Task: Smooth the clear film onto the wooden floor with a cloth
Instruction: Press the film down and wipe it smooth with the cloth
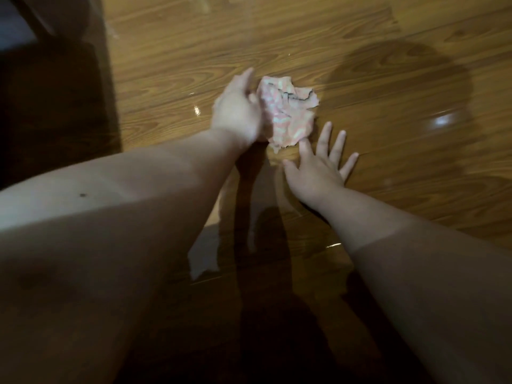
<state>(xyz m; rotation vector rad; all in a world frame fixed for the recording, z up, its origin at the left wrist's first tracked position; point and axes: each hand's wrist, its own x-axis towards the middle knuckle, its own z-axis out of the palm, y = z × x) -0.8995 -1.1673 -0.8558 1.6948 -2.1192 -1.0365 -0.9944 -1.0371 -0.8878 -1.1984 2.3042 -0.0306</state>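
Our left hand (238,109) grips the crumpled pink cloth (289,112) at centre on the clear film (440,121); our right hand (318,170) presses flat, fingers spread, just near-right of it. We judge the bunched cloth could drag creases or trap bubbles against the wooden floor (194,42)

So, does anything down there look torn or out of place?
Yes. The pink cloth in the left hand has ragged, torn edges. A pale jagged patch on the floor nearer the person looks like lifted film, though it may be glare.
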